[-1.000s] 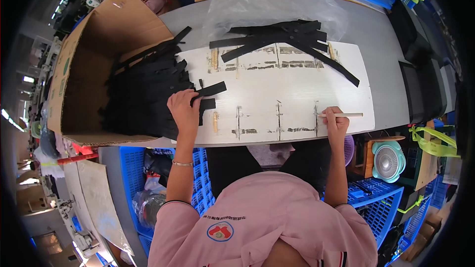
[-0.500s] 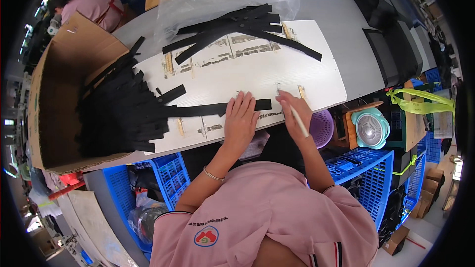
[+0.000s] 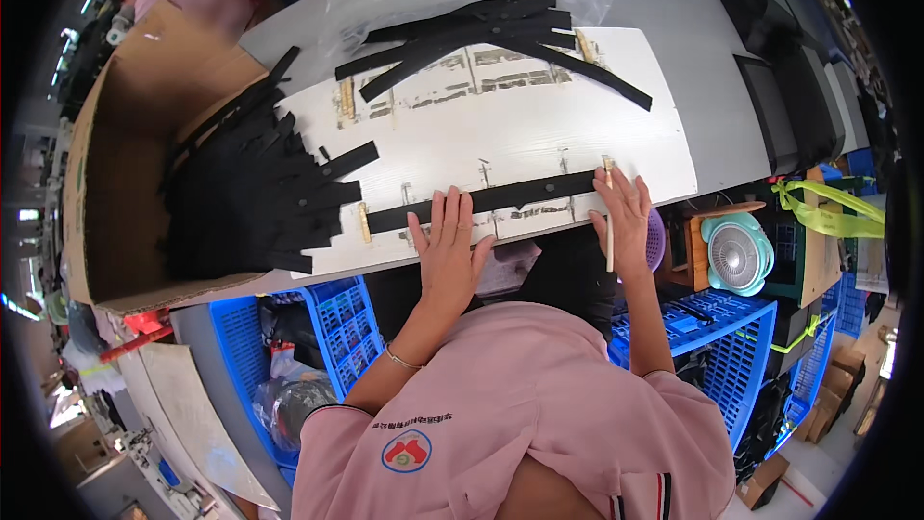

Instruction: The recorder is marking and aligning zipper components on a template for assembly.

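With 1 black strip (image 3: 525,195) already straight along the white board's (image 3: 549,135) near side, the left hand (image 3: 448,255) rests there, fingers apart, the right hand (image 3: 628,221) clasps a pale stick (image 3: 609,248), and far crossed strips (image 3: 496,27) and the left heap (image 3: 250,202) lie unaligned.

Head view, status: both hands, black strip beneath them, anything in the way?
Left hand spread on black strip. Right hand at strip's right end, holding white stick. Strip laid along white board; hands cover parts of it.
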{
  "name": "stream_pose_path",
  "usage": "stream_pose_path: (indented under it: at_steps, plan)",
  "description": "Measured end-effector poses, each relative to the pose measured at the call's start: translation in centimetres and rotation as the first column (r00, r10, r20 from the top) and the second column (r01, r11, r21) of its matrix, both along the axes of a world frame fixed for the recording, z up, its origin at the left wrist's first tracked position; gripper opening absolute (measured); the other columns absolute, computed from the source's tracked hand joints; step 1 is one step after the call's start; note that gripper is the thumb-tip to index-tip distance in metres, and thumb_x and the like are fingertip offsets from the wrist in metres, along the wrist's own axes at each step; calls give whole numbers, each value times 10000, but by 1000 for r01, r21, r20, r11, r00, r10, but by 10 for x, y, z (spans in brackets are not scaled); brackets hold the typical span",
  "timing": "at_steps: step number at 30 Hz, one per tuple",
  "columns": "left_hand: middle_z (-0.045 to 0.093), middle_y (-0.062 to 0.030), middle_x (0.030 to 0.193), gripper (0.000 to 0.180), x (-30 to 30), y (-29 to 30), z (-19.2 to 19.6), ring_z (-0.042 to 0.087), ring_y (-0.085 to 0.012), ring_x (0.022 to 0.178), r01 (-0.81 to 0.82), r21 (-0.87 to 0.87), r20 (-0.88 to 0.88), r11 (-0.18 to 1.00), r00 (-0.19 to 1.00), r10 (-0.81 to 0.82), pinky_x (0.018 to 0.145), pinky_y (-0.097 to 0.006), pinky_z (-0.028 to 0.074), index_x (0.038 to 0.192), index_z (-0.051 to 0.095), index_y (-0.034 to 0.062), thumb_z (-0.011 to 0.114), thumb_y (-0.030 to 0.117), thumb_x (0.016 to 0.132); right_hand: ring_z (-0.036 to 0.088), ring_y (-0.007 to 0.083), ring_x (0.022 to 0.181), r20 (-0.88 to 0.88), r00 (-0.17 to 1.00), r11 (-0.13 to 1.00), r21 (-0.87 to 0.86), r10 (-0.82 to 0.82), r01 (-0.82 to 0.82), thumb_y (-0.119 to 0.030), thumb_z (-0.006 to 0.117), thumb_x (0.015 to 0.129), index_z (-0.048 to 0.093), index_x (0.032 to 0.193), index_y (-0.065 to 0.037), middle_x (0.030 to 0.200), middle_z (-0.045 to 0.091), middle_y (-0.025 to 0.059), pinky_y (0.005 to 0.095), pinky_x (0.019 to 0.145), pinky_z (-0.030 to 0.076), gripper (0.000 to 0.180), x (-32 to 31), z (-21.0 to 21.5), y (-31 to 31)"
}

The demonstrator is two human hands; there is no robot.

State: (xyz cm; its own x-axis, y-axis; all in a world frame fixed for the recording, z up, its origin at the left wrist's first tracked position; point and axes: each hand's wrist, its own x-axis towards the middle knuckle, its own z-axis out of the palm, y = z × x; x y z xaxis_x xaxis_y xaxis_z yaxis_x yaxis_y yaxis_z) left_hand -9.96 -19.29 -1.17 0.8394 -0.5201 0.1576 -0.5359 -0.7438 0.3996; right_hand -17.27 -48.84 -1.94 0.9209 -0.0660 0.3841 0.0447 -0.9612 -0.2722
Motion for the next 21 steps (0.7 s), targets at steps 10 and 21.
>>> stream_pose_path:
  at_steps: [10,21]
  plan:
    - [361,-123,1650,724,-1,74,-3,261,-338,1555,-259,17,29,966,966,258,1210,-663,13,1569,415,76,690,364,963,515,269,1389,33,999,999,19,-27,27,-120,671,935,612,1305,-72,1408,648,70,490,1234,260,378,4,0,6]
    - [391,-120,1632,732,0,73,-12,298,-333,1538,-271,-65,63,960,959,275,1214,-639,58,1557,438,83,713,371,942,669,204,918,14,983,605,786,183,-124,-122,618,1014,720,1134,0,1007,744,94,341,917,495,199,70,46,144]
